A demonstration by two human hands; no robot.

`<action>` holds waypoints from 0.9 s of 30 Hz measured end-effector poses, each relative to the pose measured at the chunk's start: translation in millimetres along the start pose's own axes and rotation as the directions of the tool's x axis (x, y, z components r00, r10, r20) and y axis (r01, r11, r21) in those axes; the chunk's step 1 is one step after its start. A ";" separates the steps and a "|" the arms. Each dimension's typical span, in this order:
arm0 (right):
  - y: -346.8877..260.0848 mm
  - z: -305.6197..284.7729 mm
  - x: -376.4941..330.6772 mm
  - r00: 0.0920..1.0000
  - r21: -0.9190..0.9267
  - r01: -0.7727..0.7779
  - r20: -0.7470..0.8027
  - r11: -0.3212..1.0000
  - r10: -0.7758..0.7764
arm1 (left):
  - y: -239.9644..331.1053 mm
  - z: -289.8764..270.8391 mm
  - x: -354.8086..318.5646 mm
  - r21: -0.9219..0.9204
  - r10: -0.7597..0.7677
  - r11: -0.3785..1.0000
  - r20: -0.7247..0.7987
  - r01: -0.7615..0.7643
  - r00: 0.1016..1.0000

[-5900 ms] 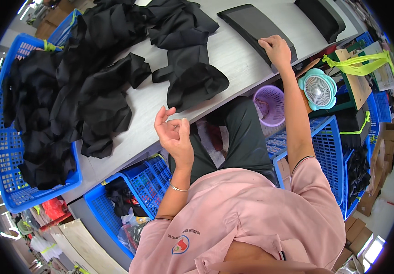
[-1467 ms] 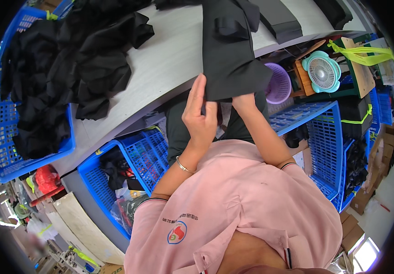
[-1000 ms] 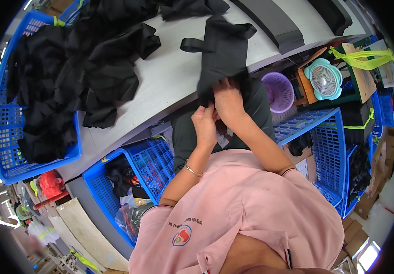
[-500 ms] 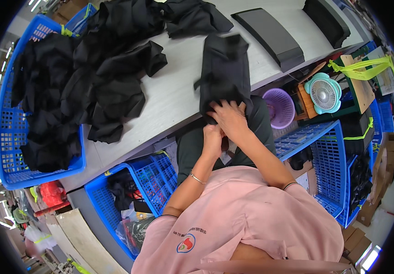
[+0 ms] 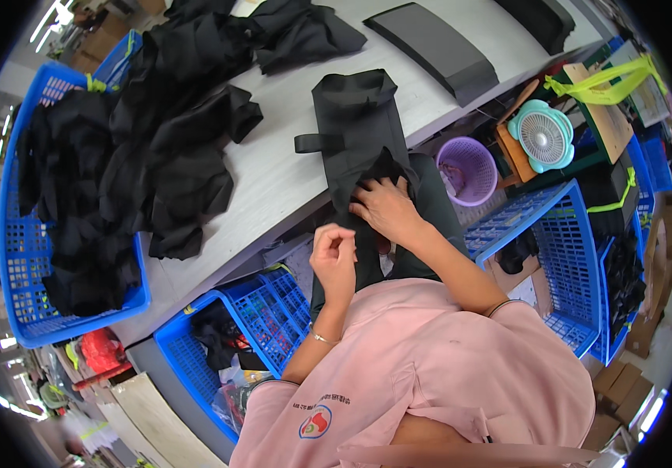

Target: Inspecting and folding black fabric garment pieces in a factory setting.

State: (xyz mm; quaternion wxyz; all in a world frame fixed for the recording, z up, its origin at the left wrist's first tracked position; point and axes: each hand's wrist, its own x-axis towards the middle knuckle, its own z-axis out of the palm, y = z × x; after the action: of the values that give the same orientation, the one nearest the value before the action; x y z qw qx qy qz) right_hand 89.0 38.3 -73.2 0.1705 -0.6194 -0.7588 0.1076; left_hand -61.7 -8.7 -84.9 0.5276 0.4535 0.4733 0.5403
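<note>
A long black fabric piece [image 5: 355, 129], like a sleeve or pouch, lies from the table's near edge down onto my lap. A short loop tab [image 5: 319, 143] sticks out from its left side. My right hand [image 5: 387, 209] rests on its near end with the fingers spread over the bunched cloth. Just left of that end, my left hand [image 5: 334, 253] is raised off the fabric, its fingers curled in; whatever they may hold is hidden.
A heap of black fabric pieces [image 5: 172, 148] spills from a blue basket [image 5: 79, 331] at left. Curved dark panels [image 5: 433, 51] lie on the grey table [image 5: 274, 152] at the back. A purple bin [image 5: 468, 168], turquoise fan [image 5: 542, 134] and blue crate [image 5: 570, 257] stand at right.
My left hand has come away from the fabric, moving left and nearer to me. My right hand stays on the cloth, which now lies flatter, with its side tab sticking out.
</note>
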 end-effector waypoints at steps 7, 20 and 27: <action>-2.1 -6.3 -67.7 0.985 0.084 0.136 0.093 0.987 -0.144 | -6.0 3.0 26.0 -0.403 -0.418 0.801 0.155 0.444 0.895; 73.7 -72.0 -123.6 0.827 0.916 -0.265 0.376 -0.302 0.417 | 13.4 32.3 -16.5 -0.158 -0.492 0.784 0.431 0.600 0.757; 102.6 -34.5 -164.4 0.790 0.747 0.152 0.302 -0.647 0.533 | 3.1 60.7 -20.3 -0.197 -0.508 0.657 0.598 0.728 0.620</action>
State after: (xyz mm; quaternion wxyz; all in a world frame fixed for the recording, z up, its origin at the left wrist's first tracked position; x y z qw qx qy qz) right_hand 223.9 -102.4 -100.5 0.7239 -0.2978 0.0051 0.6223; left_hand -1.4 -27.0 -73.1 0.8706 0.2528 0.3226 0.2720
